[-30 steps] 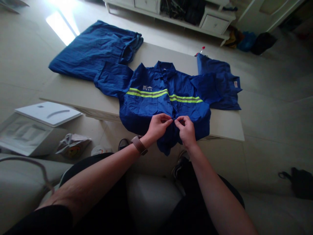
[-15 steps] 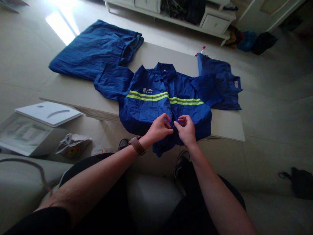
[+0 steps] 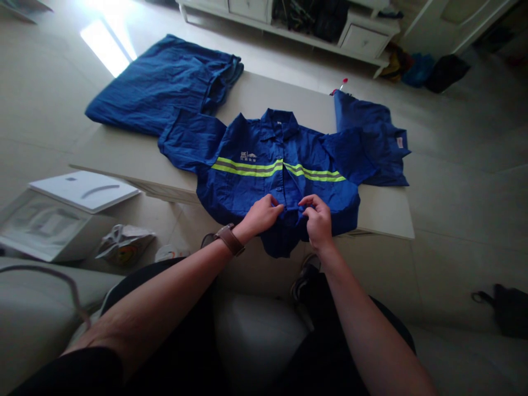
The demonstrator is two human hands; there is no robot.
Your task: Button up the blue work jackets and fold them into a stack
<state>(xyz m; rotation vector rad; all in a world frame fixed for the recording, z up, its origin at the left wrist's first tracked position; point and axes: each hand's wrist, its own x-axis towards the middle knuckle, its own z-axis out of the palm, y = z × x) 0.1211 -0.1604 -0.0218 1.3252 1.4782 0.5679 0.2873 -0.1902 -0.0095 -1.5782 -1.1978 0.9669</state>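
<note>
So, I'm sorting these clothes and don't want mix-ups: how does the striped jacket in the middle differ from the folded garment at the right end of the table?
The striped jacket has a yellow-green band across its chest; none shows on the folded garment. The jacket is spread wide, while the folded garment makes a smaller bundle. The jacket's collar points to the table's far side, the folded garment's rightward. Both are blue and collared.

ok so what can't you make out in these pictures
In the head view:
Lettering on the jacket: too small and blurred to read.
Whether the left hand pinches a button: the hand itself hides this.
Part of the folded shirt: covered by the jacket's sleeve.
The cabinet: top cut off by the picture's upper edge.
</note>
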